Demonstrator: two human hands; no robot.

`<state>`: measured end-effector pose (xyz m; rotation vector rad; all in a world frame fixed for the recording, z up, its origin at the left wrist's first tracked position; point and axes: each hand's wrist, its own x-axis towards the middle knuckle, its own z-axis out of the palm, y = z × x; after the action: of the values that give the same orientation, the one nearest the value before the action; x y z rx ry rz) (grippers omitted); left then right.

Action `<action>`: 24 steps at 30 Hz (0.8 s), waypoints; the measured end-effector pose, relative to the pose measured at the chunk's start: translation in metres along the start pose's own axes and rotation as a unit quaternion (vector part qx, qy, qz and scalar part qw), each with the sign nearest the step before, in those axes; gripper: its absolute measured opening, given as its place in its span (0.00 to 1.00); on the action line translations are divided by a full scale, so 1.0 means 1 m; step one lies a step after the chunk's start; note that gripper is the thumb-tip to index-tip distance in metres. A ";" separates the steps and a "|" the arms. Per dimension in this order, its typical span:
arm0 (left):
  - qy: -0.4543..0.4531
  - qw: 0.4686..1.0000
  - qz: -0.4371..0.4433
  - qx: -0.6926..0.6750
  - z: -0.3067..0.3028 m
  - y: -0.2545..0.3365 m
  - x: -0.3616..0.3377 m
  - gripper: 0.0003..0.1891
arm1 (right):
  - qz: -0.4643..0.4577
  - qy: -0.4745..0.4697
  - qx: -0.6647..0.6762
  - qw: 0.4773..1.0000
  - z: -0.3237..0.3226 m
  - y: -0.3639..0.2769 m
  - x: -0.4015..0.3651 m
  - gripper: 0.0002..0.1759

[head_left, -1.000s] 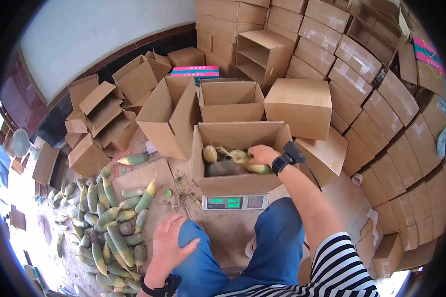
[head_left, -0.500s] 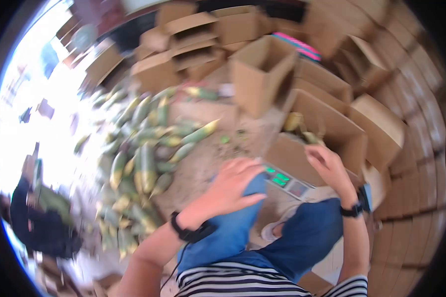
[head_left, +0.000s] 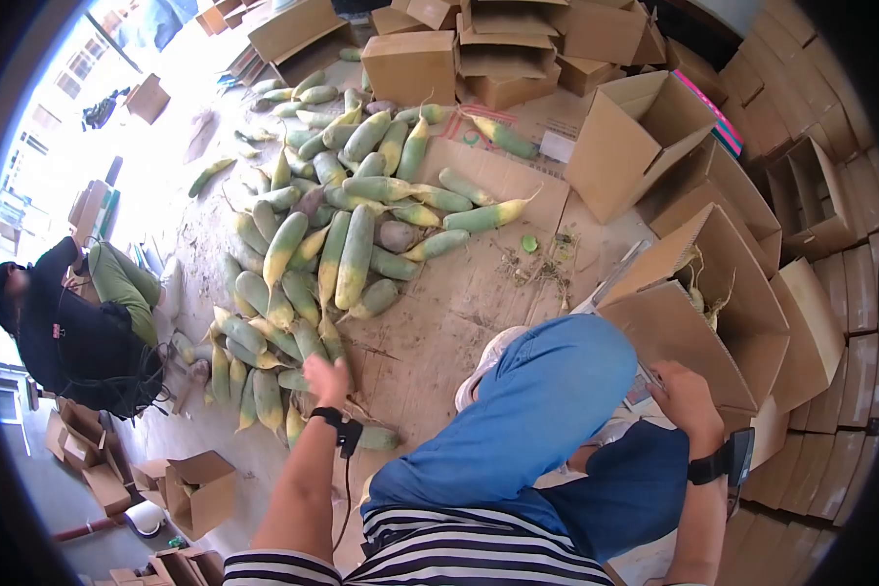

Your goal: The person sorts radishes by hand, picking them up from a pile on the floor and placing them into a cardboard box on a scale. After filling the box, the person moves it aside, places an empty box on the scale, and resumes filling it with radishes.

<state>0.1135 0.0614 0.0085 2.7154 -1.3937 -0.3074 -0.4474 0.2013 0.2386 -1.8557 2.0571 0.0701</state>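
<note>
My left hand (head_left: 326,382) reaches down at the near edge of a heap of green radishes (head_left: 356,257), fingers apart and right at the lower radishes. Pale yellowish ends and thin roots show on many of them. On the other side, my right hand (head_left: 689,398) is loosely open, fingers slightly bent, beside a digital scale (head_left: 641,384) that is mostly hidden behind my knee. Just beyond that hand stands an open cardboard box (head_left: 698,337) with radish tips and roots showing inside. Both wrists wear black straps.
Flattened cardboard (head_left: 439,337) with dirt and trimmings covers the floor. Open boxes (head_left: 640,142) stand ahead, and stacked cartons (head_left: 850,361) line the right. Another person (head_left: 83,327) is low down at the left, near small boxes (head_left: 197,491).
My left hand has gone from above my knee out to the radish heap on the left. My right hand has drawn back from the box's opening. The view has turned left.
</note>
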 end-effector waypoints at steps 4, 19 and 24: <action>-0.101 0.984 -0.087 -0.119 0.044 -0.084 0.026 0.29 | 0.005 -0.032 -0.011 0.999 0.007 0.004 0.005 0.16; -0.358 0.729 0.020 -0.584 0.007 -0.066 0.005 0.32 | 0.010 -0.016 -0.031 0.999 0.014 -0.004 0.011 0.16; -0.460 0.605 -0.152 -0.632 -0.087 0.014 -0.041 0.19 | -0.040 0.059 -0.027 0.997 0.014 -0.007 0.017 0.14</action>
<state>0.0975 0.0838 0.1013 1.3803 -0.2419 -1.9629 -0.4384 0.1881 0.2216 -2.0166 2.0751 -0.0044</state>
